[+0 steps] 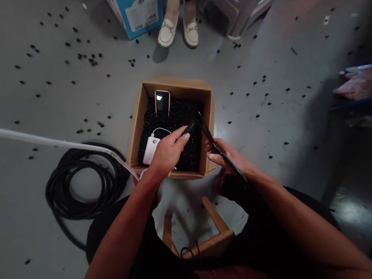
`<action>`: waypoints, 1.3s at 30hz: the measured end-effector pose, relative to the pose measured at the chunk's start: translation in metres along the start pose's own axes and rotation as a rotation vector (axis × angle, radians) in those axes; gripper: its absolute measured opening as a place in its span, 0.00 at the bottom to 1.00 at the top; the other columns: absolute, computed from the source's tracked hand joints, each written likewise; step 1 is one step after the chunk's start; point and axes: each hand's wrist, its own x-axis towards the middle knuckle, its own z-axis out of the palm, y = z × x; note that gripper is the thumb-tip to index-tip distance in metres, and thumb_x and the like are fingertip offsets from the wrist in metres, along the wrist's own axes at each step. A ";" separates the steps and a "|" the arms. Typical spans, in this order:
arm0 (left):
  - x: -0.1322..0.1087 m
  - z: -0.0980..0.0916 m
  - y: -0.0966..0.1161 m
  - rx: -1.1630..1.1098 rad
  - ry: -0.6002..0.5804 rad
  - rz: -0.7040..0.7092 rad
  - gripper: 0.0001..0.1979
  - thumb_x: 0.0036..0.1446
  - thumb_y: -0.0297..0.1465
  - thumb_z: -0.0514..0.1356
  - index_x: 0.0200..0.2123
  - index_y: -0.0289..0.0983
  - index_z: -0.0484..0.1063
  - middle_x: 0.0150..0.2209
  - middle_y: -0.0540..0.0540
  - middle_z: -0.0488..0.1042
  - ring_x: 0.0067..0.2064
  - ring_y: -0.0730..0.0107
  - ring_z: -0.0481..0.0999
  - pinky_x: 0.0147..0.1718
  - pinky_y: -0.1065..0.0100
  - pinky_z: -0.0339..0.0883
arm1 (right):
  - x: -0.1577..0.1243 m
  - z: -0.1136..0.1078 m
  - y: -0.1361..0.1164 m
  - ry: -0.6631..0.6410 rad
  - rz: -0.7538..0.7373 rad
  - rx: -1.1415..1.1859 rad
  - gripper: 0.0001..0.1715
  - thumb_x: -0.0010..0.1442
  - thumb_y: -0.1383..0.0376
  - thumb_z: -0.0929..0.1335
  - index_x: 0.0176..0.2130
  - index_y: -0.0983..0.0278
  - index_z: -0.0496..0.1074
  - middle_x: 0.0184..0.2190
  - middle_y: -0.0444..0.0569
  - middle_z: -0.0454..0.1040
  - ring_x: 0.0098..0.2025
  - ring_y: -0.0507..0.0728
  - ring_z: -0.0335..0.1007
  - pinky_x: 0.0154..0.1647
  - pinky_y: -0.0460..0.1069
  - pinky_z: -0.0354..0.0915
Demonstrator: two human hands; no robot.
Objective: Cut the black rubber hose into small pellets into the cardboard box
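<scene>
My left hand (169, 152) reaches over a cardboard box (137, 118), its fingers closed on a short black ridged piece (190, 128). At the box's near right corner, my right hand (230, 155) grips a long, thin black strip (223, 152). The strip slants from above the box back toward my right forearm, and its far end comes close to the ridged piece; I cannot tell whether they touch. Small black pieces (188, 155) fill the box. On them lie a white power bank (150, 150) with a cable and a phone (163, 102) propped at the far side.
Coiled black hose (86, 181) lies left of the box, under a white cord (51, 142). Another person's shoes (167, 32), a blue carton (140, 7) and a grey plastic stool (240, 9) stand beyond. Black bits dot the floor. A wooden stool (213, 214) is beneath me.
</scene>
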 end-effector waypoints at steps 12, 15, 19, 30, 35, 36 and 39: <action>0.003 0.009 -0.002 0.230 -0.085 0.012 0.22 0.59 0.37 0.54 0.53 0.34 0.73 0.38 0.45 0.78 0.37 0.70 0.73 0.38 0.70 0.66 | -0.010 0.004 0.001 -0.092 0.007 0.038 0.36 0.56 0.46 0.67 0.57 0.62 0.62 0.47 0.55 0.68 0.48 0.62 0.66 0.48 0.58 0.65; 0.002 0.011 0.001 0.237 -0.080 0.003 0.20 0.59 0.38 0.55 0.50 0.33 0.75 0.35 0.46 0.77 0.35 0.70 0.73 0.37 0.70 0.66 | -0.010 0.004 0.004 -0.070 -0.003 -0.004 0.36 0.55 0.46 0.68 0.57 0.61 0.62 0.50 0.56 0.68 0.50 0.63 0.65 0.51 0.60 0.64; 0.002 0.013 0.001 0.232 -0.082 -0.002 0.19 0.60 0.37 0.53 0.48 0.34 0.75 0.31 0.48 0.75 0.31 0.72 0.71 0.34 0.71 0.65 | -0.010 0.004 0.007 -0.079 0.005 -0.065 0.37 0.56 0.46 0.68 0.57 0.63 0.62 0.50 0.57 0.68 0.50 0.63 0.66 0.50 0.59 0.64; 0.001 0.017 -0.002 0.322 -0.138 0.042 0.20 0.59 0.38 0.52 0.46 0.35 0.76 0.32 0.48 0.76 0.32 0.70 0.71 0.35 0.70 0.65 | -0.009 0.005 0.000 -0.127 0.022 -0.035 0.35 0.57 0.45 0.66 0.56 0.63 0.62 0.47 0.55 0.70 0.49 0.63 0.67 0.49 0.58 0.64; 0.000 0.019 0.000 0.373 -0.131 0.029 0.20 0.60 0.36 0.52 0.48 0.34 0.76 0.31 0.47 0.77 0.32 0.70 0.72 0.35 0.70 0.65 | -0.009 0.006 -0.004 -0.070 0.066 -0.122 0.29 0.57 0.48 0.65 0.51 0.63 0.64 0.43 0.53 0.71 0.43 0.61 0.67 0.44 0.57 0.63; 0.000 0.019 0.000 0.374 -0.129 0.028 0.20 0.60 0.36 0.52 0.48 0.33 0.76 0.31 0.47 0.77 0.31 0.70 0.72 0.34 0.70 0.64 | -0.009 0.007 -0.004 -0.054 0.076 -0.146 0.27 0.58 0.49 0.65 0.50 0.64 0.65 0.41 0.52 0.71 0.41 0.60 0.67 0.42 0.55 0.63; 0.000 0.020 0.000 0.377 -0.135 0.030 0.19 0.60 0.37 0.51 0.45 0.33 0.77 0.29 0.48 0.75 0.29 0.71 0.71 0.32 0.71 0.63 | -0.009 0.011 -0.001 -0.023 0.085 -0.206 0.18 0.57 0.57 0.63 0.45 0.63 0.65 0.35 0.48 0.71 0.35 0.57 0.65 0.37 0.52 0.61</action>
